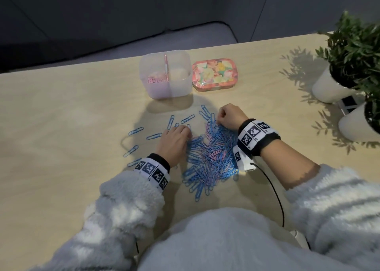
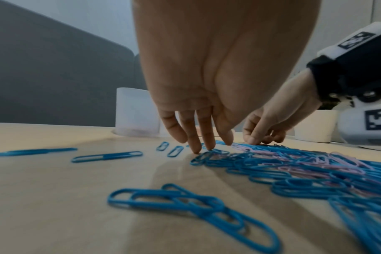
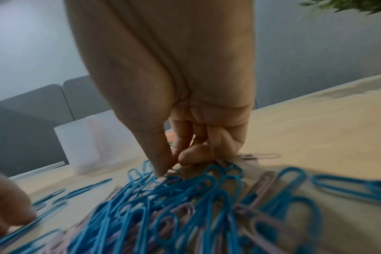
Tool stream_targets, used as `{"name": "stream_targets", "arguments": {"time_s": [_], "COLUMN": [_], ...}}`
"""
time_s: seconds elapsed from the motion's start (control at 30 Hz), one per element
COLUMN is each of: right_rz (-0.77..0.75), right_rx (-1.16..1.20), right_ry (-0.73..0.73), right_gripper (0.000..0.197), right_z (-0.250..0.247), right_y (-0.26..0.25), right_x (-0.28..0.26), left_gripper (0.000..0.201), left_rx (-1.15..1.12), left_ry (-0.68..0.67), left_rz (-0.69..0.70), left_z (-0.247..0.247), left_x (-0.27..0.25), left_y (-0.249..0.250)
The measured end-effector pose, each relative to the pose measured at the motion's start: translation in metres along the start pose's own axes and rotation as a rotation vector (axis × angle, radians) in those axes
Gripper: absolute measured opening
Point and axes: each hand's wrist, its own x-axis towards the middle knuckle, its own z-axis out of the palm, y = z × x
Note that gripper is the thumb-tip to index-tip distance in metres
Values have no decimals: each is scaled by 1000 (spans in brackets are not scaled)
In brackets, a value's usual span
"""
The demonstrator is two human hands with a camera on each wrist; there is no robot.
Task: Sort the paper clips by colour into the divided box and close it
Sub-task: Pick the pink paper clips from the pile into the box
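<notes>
- You're mid-sort: the mixed pile of blue and pink paper clips [image 1: 209, 157] lies on the table [image 1: 61, 126] right in front of you, with loose blue ones fanned out to its left.
- Your left hand [image 1: 174, 141] is relaxed, straight fingertips [image 2: 196, 147] touching a blue clip at the pile's left edge, gripping nothing.
- Your right hand [image 1: 230, 116] is curled at the far edge, thumb and fingers pinching into the clips. Can't tell which colour.
- The divided box [image 1: 164, 75] sits beyond the pile, open, pink clips in the left compartment, right one looks empty. Its floral lid [image 1: 213, 74] lies just beside it.
- Next, I'd guess: lift out one colour cleanly, since tangled clips drag neighbours along.
</notes>
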Motion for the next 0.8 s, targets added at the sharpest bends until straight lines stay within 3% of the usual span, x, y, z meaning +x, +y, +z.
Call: {"name": "stream_targets", "arguments": {"time_s": [0.1, 0.2, 0.3, 0.37, 0.43, 0.53, 0.63, 0.7, 0.8], "right_rz": [-16, 77, 200, 238, 188, 98, 21, -2, -12], "right_rx": [211, 689, 930, 892, 696, 368, 181, 137, 76], "right_ry": [35, 177, 346, 342, 314, 283, 240, 222, 183], "right_gripper": [15, 12, 29, 38, 33, 6, 6, 8, 10], "right_z": [-7, -18, -24, -25, -23, -18, -13, -12, -11], "right_y": [12, 30, 45, 53, 62, 66, 65, 63, 63], "right_x": [-7, -14, -17, -21, -25, -25, -19, -17, -16], "left_gripper": [17, 20, 24, 27, 26, 22, 17, 13, 8], "left_rx": [-28, -62, -83, -25, 9, 54, 10, -140, -487], "left_ry": [60, 84, 17, -27, -39, -63, -15, 73, 130], "left_rz": [12, 90, 172, 278, 346, 322, 292, 214, -54], "left_z": [-4, -8, -12, -11, -9, -13, -12, -12, -16], "left_x": [9, 27, 48, 57, 62, 65, 61, 55, 46], "left_y": [1, 10, 20, 23, 22, 23, 17, 13, 4]}}
